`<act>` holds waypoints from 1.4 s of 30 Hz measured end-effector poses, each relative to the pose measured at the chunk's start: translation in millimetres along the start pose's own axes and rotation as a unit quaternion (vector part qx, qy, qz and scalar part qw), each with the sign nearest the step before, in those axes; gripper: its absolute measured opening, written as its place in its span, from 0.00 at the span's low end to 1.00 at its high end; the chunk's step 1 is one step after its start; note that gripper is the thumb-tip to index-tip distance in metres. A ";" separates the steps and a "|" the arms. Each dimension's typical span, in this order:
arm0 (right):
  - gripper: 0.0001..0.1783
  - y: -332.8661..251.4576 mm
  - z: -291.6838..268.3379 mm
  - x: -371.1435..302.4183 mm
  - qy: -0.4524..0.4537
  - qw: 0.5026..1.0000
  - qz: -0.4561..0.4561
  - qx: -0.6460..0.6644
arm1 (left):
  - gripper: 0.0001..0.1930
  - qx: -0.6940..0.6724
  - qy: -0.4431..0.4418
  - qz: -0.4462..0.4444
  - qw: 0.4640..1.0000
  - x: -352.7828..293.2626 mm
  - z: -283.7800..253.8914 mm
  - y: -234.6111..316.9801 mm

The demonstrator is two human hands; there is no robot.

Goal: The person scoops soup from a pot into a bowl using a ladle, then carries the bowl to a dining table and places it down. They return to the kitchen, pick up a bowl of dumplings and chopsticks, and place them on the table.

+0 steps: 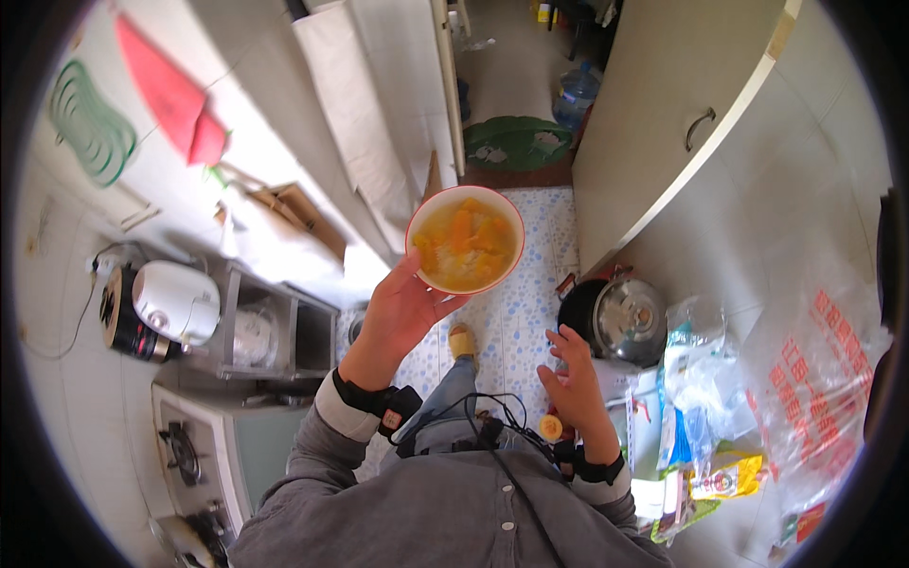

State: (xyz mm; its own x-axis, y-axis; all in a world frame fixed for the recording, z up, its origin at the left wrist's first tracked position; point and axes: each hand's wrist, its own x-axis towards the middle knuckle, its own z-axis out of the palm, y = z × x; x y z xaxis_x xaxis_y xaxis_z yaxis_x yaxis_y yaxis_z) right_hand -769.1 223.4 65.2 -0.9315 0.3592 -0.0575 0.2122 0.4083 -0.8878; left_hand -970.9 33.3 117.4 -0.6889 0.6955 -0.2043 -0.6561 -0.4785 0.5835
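My left hand (402, 310) is wrapped round the near left side of a white bowl (517, 237) with a red rim, thumb at the rim and fingers underneath. In the bowl lie orange chunks (462, 232) in a pale, cloudy liquid, and the bowl is held up in front of me over the floor. Empty, my right hand (576, 383) hangs at my right side with its fingers apart and slightly bent. It is nearest to a steel pot lid (630, 317) and a dark pot (579, 308), and does not appear to hold either.
Ahead is a doorway with a green leaf-shaped mat (516, 144) and a water jug (576, 95). An open door (663, 123) stands at the right. Plastic bags (705, 388) crowd the right side. A white appliance (177, 301) and a gas stove (185, 454) line the left.
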 end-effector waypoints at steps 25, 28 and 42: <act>0.12 36.4 -146.6 601.6 0.190 0.981 0.002 0.031 | 0.27 -0.021 -0.055 -0.063 0.996 665.4 41.9 129.1; 0.35 35.8 -180.5 688.7 0.117 0.993 -0.026 -0.013 | 0.27 -0.005 -0.049 -0.032 0.998 734.6 57.2 150.2; 0.40 39.3 -247.2 1089.6 -0.003 0.998 -0.046 0.054 | 0.23 -0.023 0.019 0.016 0.999 1071.1 64.1 271.6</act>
State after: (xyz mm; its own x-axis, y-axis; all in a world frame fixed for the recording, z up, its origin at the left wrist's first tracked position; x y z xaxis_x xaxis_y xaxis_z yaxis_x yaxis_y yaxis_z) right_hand -1702.7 838.3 80.6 -0.9475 0.3188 0.0232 0.0938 0.3467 -0.9333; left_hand -1867.2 682.6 107.5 -0.7207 0.6587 -0.2162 -0.6463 -0.5255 0.5533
